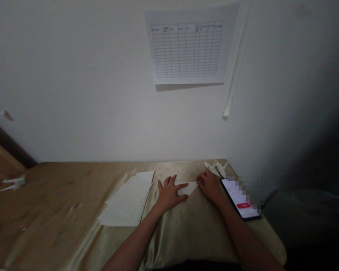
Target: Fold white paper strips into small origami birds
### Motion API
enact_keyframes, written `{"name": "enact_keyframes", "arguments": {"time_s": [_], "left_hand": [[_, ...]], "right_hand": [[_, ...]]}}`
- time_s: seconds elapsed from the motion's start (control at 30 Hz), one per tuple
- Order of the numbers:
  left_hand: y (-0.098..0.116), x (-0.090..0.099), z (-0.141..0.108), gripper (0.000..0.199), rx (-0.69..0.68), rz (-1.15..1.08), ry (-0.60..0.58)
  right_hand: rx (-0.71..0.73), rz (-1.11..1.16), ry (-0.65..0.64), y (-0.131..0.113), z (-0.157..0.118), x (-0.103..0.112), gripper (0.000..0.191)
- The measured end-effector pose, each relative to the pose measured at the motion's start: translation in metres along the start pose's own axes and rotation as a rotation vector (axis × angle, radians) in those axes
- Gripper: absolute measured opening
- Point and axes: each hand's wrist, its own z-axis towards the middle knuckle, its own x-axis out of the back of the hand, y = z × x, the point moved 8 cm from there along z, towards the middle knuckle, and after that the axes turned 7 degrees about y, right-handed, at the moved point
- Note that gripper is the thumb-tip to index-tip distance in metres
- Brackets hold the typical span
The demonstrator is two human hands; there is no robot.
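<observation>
A small white folded paper [190,188], roughly triangular, lies flat on the cloth-covered table between my hands. My left hand [169,194] rests over its left part with the fingers spread, thumb and forefinger pressing on the paper. At the paper's right corner, the curled fingers of my right hand [209,185] are closed in a pinch on the tip. Part of the paper is hidden beneath my left hand. Just beyond my right hand stand white folded paper figures [219,168] with pointed ends.
Left of my hands lies a stack of white loose-leaf sheets [127,201] with punched edges. A phone [241,201] with a lit screen sits by the table's right edge. Paper scraps [14,183] lie far left. A printed table sheet [188,49] hangs on the wall behind.
</observation>
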Motion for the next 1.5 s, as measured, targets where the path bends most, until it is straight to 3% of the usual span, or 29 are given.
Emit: {"name": "enact_keyframes", "arguments": {"time_s": [0.17,0.63,0.97,1.27,1.5], "left_hand": [[0.0,0.002,0.001,0.041,-0.003,0.019,-0.003],[-0.002,0.0,0.003,0.044,0.023,0.031,-0.005],[-0.001,0.004,0.002,0.043,0.029,0.035,-0.002],[-0.002,0.002,0.002,0.042,0.017,0.045,0.004],[-0.002,0.002,0.003,0.043,0.02,0.039,0.0]], "right_hand": [[0.008,-0.012,-0.019,-0.004,-0.003,0.002,0.023],[0.123,0.069,-0.123,-0.04,-0.019,0.005,0.045],[0.125,0.08,-0.097,-0.043,-0.023,0.004,0.069],[0.117,0.128,-0.101,-0.037,-0.02,0.005,0.05],[0.113,0.122,-0.091,-0.016,-0.01,-0.007,0.038]]}}
